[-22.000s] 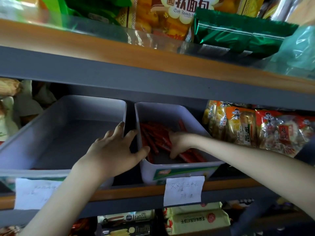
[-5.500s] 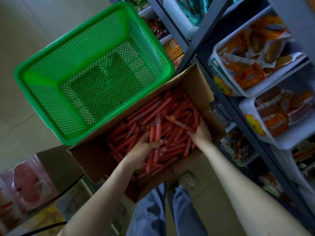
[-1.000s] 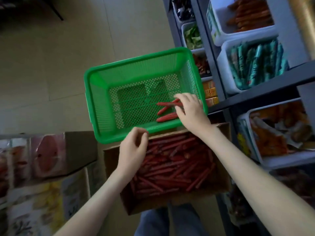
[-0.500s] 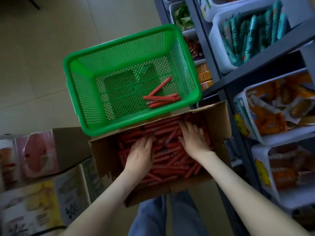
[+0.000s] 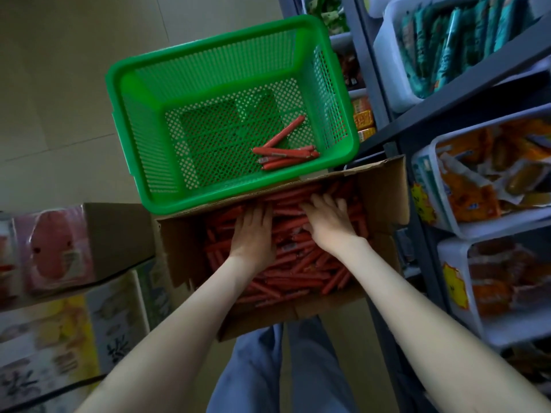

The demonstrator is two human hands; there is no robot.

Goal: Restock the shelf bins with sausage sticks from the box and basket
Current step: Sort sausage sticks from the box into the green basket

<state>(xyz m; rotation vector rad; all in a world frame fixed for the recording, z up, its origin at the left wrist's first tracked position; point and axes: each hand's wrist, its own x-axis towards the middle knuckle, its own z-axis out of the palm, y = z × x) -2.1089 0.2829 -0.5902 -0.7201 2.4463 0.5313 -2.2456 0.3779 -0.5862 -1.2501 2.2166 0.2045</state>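
Two hands are down inside the cardboard box (image 5: pixel 384 189), both palm-down on the heaped sausage sticks (image 5: pixel 298 272) that fill it. The left hand (image 5: pixel 253 231) lies flat with its fingers straight and held together, pointing toward the far wall of the box. The right hand (image 5: pixel 326 222) lies just beside it with its fingers straight and slightly apart, the tips pressing into the pile. Whether any stick is caught beneath either palm cannot be told. The green basket (image 5: pixel 238 193) sits against the far edge of the box, its near rim overlapping the box top, and holds a few further sticks (image 5: pixel 283 153) in its near right corner. The shelf bins (image 5: pixel 492 229) stand to the right on the dark rack and show other packets; no bin of these sticks is in view. In my judgement the step in hand is gathering a bundle from the box. Each stick appears light, slim and fairly stiff, in a smooth red casing that is likely slippery. They lie crossed at many angles, so a loose grab would probably shed some. Taking hold round the middle of several roughly parallel sticks, fingers wrapped beneath and thumb over, should hold best. Gripping by the pinched ends looks unreliable. Breakage seems unlikely, and dropping appears the main risk.
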